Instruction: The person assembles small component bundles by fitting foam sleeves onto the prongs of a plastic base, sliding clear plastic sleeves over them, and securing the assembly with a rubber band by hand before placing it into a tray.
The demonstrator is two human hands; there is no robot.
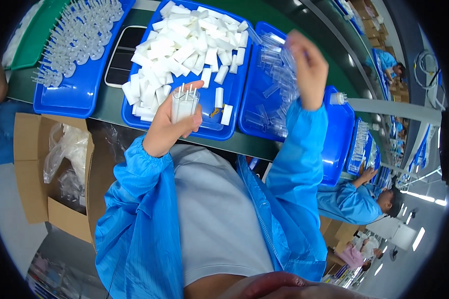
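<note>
Tubes (pixel 185 103) of clear thin plastic, light, slick and crushable, sit bunched in the left hand (pixel 167 127), its grip closed round their sides, while the right hand (pixel 309 70) pinches one clear piece above the blue tray (pixel 234 107).

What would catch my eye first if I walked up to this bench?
Probably the blue tray heaped with small white pieces, at the middle of the bench. Just in front of it, the left hand holds up clear tubes, while the right hand reaches over a neighbouring tray of clear parts.
</note>
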